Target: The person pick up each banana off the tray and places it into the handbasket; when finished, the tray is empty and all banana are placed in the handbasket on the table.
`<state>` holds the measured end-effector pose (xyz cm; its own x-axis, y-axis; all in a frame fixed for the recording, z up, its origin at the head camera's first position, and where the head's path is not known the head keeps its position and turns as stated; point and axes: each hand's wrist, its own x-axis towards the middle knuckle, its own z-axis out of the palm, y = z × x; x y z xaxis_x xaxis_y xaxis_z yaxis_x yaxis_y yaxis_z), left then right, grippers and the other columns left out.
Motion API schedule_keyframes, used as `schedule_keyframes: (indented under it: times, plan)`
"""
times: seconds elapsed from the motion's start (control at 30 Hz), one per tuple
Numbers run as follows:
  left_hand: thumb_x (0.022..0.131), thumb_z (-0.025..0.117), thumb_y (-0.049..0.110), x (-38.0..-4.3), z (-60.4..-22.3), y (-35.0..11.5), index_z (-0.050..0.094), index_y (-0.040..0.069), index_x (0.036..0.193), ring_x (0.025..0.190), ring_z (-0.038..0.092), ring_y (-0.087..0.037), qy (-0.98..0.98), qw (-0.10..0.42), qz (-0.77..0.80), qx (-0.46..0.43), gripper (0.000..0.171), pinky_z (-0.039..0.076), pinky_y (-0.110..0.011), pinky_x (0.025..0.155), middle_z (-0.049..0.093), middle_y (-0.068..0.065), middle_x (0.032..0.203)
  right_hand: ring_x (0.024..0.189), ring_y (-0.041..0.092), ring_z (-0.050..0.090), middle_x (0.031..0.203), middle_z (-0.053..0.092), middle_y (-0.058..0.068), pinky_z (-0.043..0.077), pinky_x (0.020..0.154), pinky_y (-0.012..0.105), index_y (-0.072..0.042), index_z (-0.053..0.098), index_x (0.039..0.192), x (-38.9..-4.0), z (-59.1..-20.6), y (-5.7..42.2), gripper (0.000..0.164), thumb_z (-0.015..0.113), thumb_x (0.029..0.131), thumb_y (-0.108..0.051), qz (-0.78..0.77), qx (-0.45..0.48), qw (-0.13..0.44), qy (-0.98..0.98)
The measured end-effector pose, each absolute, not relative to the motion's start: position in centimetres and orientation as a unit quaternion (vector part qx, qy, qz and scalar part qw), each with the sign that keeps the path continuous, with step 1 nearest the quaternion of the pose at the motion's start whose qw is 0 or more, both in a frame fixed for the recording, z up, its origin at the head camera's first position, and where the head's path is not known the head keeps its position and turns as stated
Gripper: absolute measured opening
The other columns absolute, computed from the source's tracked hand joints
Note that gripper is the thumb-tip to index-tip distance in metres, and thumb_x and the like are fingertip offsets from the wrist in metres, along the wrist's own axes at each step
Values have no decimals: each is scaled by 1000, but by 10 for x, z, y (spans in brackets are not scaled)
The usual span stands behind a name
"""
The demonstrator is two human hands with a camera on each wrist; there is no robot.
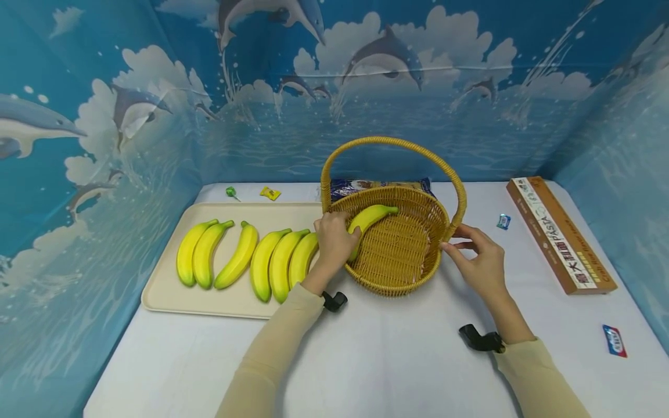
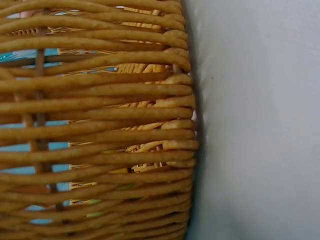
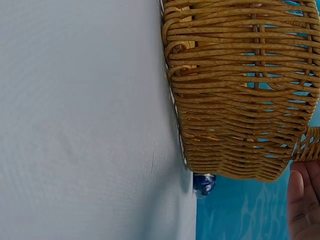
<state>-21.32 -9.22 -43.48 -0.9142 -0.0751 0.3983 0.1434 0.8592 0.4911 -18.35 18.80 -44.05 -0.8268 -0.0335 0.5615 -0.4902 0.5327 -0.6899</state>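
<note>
A wicker basket (image 1: 418, 273) with a tall handle stands mid-table. My left hand (image 1: 334, 239) grips a yellow banana (image 1: 372, 216) at the basket's left rim, the fruit's tip reaching inside over the woven floor. My right hand (image 1: 478, 258) rests with straight fingers against the basket's right rim, near the handle's foot. Several more bananas (image 1: 240, 258) lie on a cream tray (image 1: 172, 293) to the left. The left wrist view shows only the basket wall (image 2: 100, 130) beside the white table. In the right wrist view, the basket wall (image 3: 240, 100) fills the top right, with fingertips (image 3: 304, 200) at the lower right.
A long brown pasta box (image 1: 559, 232) lies at the right. A blue snack bag (image 1: 355, 186) sits behind the basket. Small wrapped sweets (image 1: 269, 193) lie near the back wall, another (image 1: 503, 221) right of the basket, and a blue-red packet (image 1: 614, 340) near the right edge.
</note>
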Motion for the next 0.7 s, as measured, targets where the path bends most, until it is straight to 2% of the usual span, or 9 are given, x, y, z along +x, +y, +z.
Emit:
schedule_keyframes:
  times: [0.17,0.27,0.37,0.5,0.57,0.7]
  plan:
    - [87,70,18,-202,-429,-103,69,3,117,101,60,-30,-904,184,-383,-54,33,40,-48,93,70,-13,113,92,-19,52,108,68,23,43,80,0,6,64,121,-183,-441,188,45,79,78,0,462,156,247,-837]
    - [88,68,18,-186,-420,-118,68,1,118,101,60,-34,-878,175,-441,-71,34,46,-50,89,69,-16,112,93,-19,53,109,68,23,43,82,1,5,63,121,-183,-441,188,46,78,78,1,467,157,242,-836]
    - [87,68,18,-172,-412,-143,68,1,119,98,62,-34,-864,196,-459,-72,36,50,-51,83,69,-18,111,93,-18,54,110,68,22,44,82,1,5,63,122,-183,-442,188,46,78,78,2,472,157,241,-833]
    - [85,70,13,-158,-410,-189,65,1,123,101,60,-36,-850,249,-463,-31,40,48,-55,86,66,-20,117,93,-14,57,110,68,20,45,81,2,4,64,121,-184,-442,189,49,79,75,5,479,158,241,-829]
    - [86,70,11,-151,-409,-216,62,1,127,105,58,-38,-843,269,-467,2,42,47,-56,88,63,-22,121,93,-14,57,109,69,11,46,81,3,4,64,120,-185,-443,189,50,81,73,6,479,156,244,-828]
    - [88,67,12,-137,-411,-275,58,1,133,113,52,-37,-838,303,-445,87,47,43,-52,93,57,-23,127,91,-17,56,107,62,-19,47,79,4,4,66,117,-185,-444,186,51,82,68,9,477,151,252,-828]
